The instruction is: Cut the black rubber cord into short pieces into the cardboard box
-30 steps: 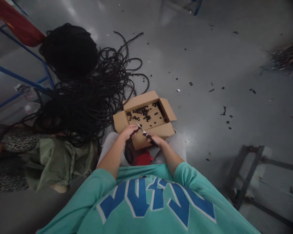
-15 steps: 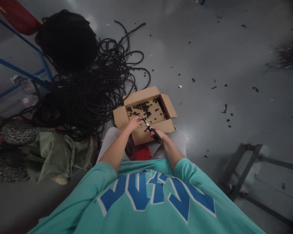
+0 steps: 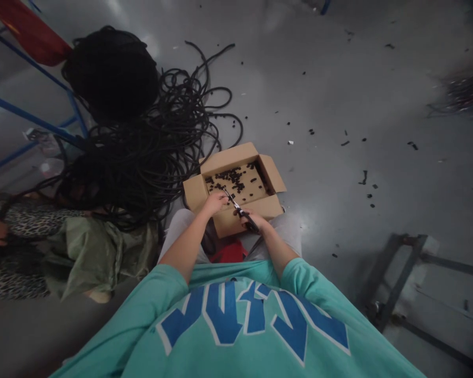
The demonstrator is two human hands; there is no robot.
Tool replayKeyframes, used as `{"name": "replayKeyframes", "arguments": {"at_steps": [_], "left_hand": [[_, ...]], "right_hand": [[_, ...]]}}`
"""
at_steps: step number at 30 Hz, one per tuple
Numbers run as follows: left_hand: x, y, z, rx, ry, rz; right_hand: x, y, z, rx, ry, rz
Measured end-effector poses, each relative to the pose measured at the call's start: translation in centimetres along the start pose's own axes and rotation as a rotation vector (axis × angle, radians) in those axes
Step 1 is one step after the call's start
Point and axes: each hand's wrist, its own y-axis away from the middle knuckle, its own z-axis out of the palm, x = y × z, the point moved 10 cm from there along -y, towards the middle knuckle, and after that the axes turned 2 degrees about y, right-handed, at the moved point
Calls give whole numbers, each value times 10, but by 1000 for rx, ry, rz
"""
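Observation:
My right hand (image 3: pixel 256 220) is wrapped round the black handles of a pair of scissors (image 3: pixel 236 206). The metal blades point up and left, over an open cardboard box (image 3: pixel 242 158) between my knees. Close to the blade tips is my left hand (image 3: pixel 216 201), its fingers pinched together. What they hold, if anything, is too small to make out. Many short black cut pieces (image 3: pixel 232 176) are scattered over the bottom of the box.
Left of the box lies a large tangle of black cord (image 3: pixel 142 152) with a thick coil (image 3: pixel 112 73) behind it. Beside it sits a person in olive-green cloth (image 3: pixel 98 247). Black scraps (image 3: pixel 364 177) dot the floor. A metal frame (image 3: pixel 402 278) stands at the right.
The scissors and both hands have shifted slightly left within the box area. My view has tilted a little, so the surroundings appear lower. The grip on the scissors is unchanged.

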Motion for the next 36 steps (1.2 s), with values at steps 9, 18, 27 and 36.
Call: {"name": "replayKeyframes", "arguments": {"at_steps": [9, 18, 27, 36], "left_hand": [[1, 10, 11, -207, 134, -121], [-17, -4, 11, -167, 125, -174], [-12, -1, -2, -39, 344, -162], [-15, 20, -5, -31, 481, -137]], "right_hand": [[-3, 2, 6, -65, -68, -24], [2, 0, -7, 134, 41, 19], [8, -5, -12, 154, -77, 13], [9, -8, -2, -24, -18, 0]]}}
